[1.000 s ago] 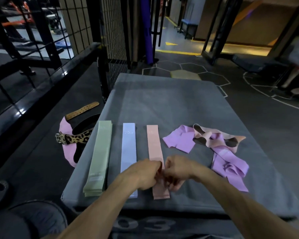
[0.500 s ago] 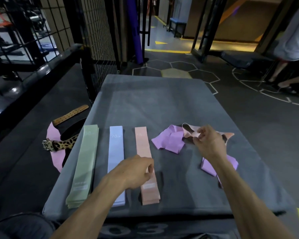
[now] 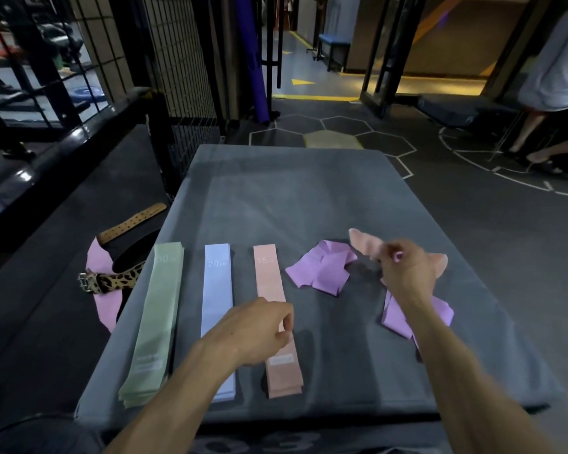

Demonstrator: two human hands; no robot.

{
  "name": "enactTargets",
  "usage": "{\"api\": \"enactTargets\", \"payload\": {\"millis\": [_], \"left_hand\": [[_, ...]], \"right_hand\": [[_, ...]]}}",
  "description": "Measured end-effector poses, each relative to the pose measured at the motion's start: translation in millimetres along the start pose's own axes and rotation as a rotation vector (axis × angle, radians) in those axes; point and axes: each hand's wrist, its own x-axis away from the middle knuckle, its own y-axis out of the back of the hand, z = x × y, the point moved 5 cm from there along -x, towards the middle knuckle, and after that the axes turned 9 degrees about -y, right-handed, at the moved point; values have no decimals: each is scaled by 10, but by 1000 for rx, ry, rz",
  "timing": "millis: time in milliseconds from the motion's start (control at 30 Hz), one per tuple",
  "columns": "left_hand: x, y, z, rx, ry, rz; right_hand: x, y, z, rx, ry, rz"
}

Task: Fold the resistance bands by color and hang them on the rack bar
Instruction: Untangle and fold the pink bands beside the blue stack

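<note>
Head view: pink band (image 3: 364, 241) now lifted.

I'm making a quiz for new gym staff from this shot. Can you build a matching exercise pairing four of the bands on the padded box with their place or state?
Things:
1. green band stack
2. blue band stack
3. peach band stack
4. loose peach band

States:
A. pinched in the right hand
B. leftmost on the padded box
C. partly under the left hand, marked 15
D. flat in the middle of the three stacks, marked 20

Pairs: 1-B, 2-D, 3-C, 4-A
</note>
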Motion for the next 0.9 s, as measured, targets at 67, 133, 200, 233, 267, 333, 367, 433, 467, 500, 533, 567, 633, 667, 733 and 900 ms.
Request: {"api": "enactTargets", "payload": {"millis": [67,133,200,233,267,333,367,433,467,500,533,567,633,667,733,900], "left_hand": [[9,28,-9,37,-4,-40],[-2,75,-27,78,-17,-109],[-24,146,-37,166,-41,-221],[-28,195,-51,222,-59,-285],[-28,247,-67,278,-74,-349],[-3,357,-103,394,-93,-486],[15,407,-116,461,-99,-555],[51,493,-154,600,-123,-655],[60,521,-180,669,-144,-671],[68,539,-213,739,-168,-663],[76,546,-256,811,-190,-633],[82,546,-307,878,-214,-587],[92,529,-424,985,-268,-490],[97,517,-470,1030,-295,-455],[116,515,-530,1095,-326,-420],[96,416,-591,1076,-325,-326]], "right_hand": [[-23,233,209,-253,-56,21],[50,497,502,-534,2,64],[207,783,779,-682,115,77],[291,904,889,-711,169,77],[362,994,970,-747,194,91],[463,1075,1037,-823,201,163],[512,1088,1054,-847,194,202],[592,1079,1061,-890,144,280],[639,1070,1073,-920,112,326],[686,1057,1087,-948,85,373],[734,1040,1108,-970,63,417],[781,1012,1130,-989,44,463],[871,953,1182,-1015,32,557],[919,930,1215,-1026,40,595],[978,892,1253,-1026,50,633],[990,855,1280,-1053,75,687]]}}
